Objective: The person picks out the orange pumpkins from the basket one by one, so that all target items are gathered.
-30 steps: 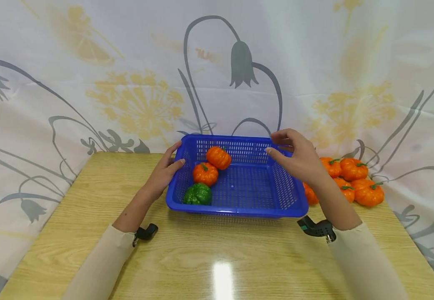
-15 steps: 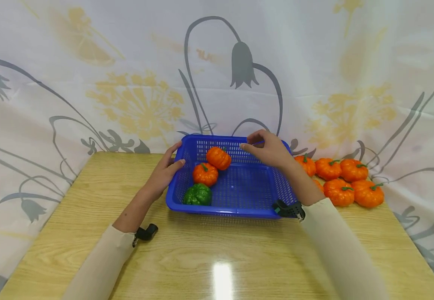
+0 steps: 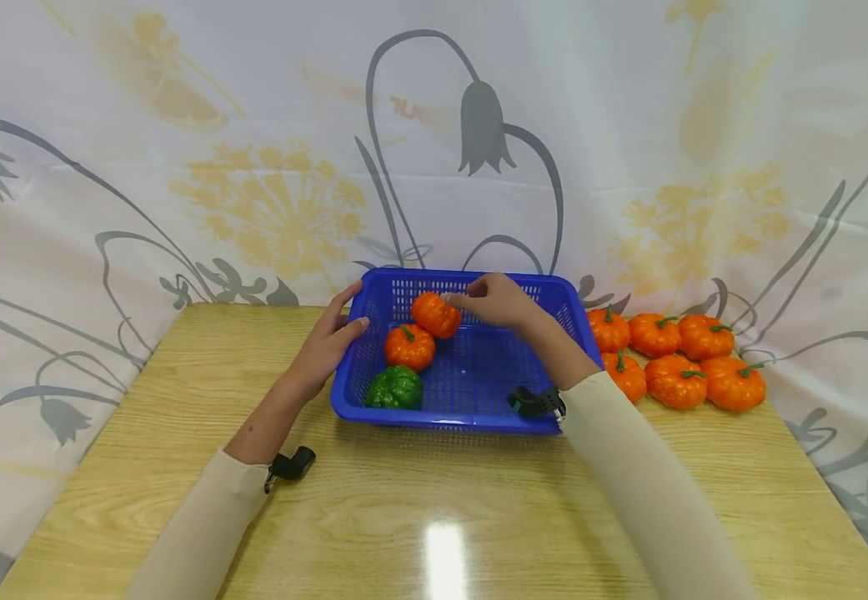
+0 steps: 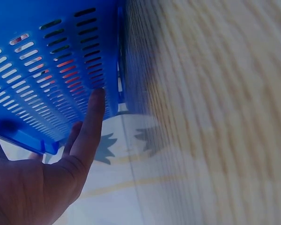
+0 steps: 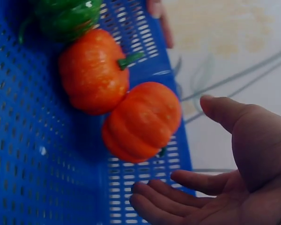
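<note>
A blue perforated basket point(image 3: 471, 422) stands on the table. Inside, along its left, lie an upper orange pumpkin point(image 3: 436, 315), a lower orange pumpkin point(image 3: 409, 348) and a glossy green ribbed vegetable point(image 3: 394, 388) like a bell pepper. My left hand point(image 3: 326, 340) holds the basket's left rim; in the left wrist view one finger of that hand point(image 4: 51, 180) lies along the outer wall. My right hand point(image 3: 501, 301) reaches over the basket, fingertips right beside the upper pumpkin. In the right wrist view its thumb and fingers are spread, with nothing in the palm.
Several more orange pumpkins point(image 3: 675, 382) sit in two rows on the wooden table point(image 3: 373, 517), right of the basket. A patterned curtain point(image 3: 253, 150) hangs behind the table's back edge. Black wrist cameras are strapped at both sleeves.
My right hand has moved left across the basket, from its right rim to the upper pumpkin. The left hand, basket and pumpkins have kept their places.
</note>
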{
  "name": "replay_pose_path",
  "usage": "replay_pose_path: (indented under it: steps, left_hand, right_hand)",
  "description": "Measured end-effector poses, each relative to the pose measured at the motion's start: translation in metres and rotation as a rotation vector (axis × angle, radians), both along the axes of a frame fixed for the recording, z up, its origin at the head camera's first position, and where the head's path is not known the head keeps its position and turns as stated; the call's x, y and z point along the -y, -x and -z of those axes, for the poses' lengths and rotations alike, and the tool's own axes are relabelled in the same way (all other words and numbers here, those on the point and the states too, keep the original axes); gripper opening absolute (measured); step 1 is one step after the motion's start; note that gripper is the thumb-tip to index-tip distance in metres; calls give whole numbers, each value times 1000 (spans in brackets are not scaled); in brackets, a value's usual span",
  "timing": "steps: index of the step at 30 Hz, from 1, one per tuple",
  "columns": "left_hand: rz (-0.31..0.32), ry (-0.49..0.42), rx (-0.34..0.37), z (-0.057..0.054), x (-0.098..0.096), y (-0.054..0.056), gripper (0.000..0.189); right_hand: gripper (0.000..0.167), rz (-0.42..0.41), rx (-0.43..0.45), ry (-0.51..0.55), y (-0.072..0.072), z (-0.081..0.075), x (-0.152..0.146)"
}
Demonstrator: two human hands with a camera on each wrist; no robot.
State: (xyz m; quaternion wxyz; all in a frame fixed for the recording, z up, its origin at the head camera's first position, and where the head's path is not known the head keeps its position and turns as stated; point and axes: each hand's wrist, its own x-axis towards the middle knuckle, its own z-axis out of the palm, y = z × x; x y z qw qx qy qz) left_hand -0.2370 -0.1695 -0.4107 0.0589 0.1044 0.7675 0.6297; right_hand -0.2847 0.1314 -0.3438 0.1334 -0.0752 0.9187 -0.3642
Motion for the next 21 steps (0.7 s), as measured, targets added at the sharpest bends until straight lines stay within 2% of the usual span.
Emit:
replay_pose_path:
  steps: [7,11,21]
  left_hand:
    - [2,0,-7,1,0,1,64]
    - [2,1,-9,1,0,1,64]
    - [4,-5,-6,2,0,1,64]
  right_hand:
    - [77,-44,37,6,4,8,14]
    - [74,-36,66,42,3,10,18]
    - [73,-32,103,44,6,15,23]
